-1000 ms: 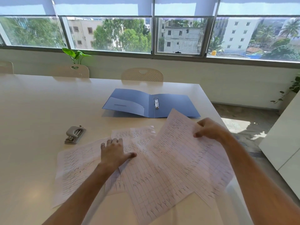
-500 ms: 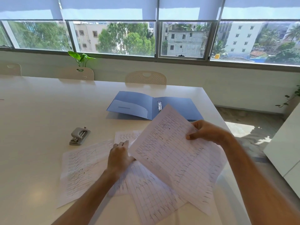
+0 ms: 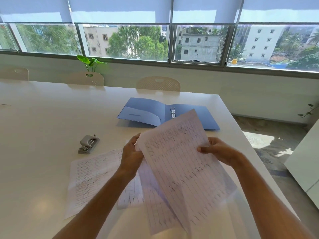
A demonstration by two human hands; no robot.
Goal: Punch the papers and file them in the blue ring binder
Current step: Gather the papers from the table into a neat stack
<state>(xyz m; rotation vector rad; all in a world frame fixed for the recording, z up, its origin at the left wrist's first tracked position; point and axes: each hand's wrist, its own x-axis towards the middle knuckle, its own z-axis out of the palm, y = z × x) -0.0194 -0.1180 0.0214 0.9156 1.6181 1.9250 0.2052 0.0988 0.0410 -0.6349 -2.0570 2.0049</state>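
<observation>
Hands, left (image 3: 132, 156) and right (image 3: 218, 150), grip lifted papers (image 3: 183, 168) by opposite edges, short of the blue ring binder (image 3: 148, 112).

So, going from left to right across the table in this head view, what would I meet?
Hole punch → loose sheet lying flat → left hand → lifted sheet held in both hands → right hand. The blue ring binder lies farther back, open.

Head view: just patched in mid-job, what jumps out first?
Both hands hold handwritten sheets up over the table, the left hand at their left edge, the right hand at their right. Beyond them the blue binder lies open. A hole punch sits left, above another sheet lying flat.
</observation>
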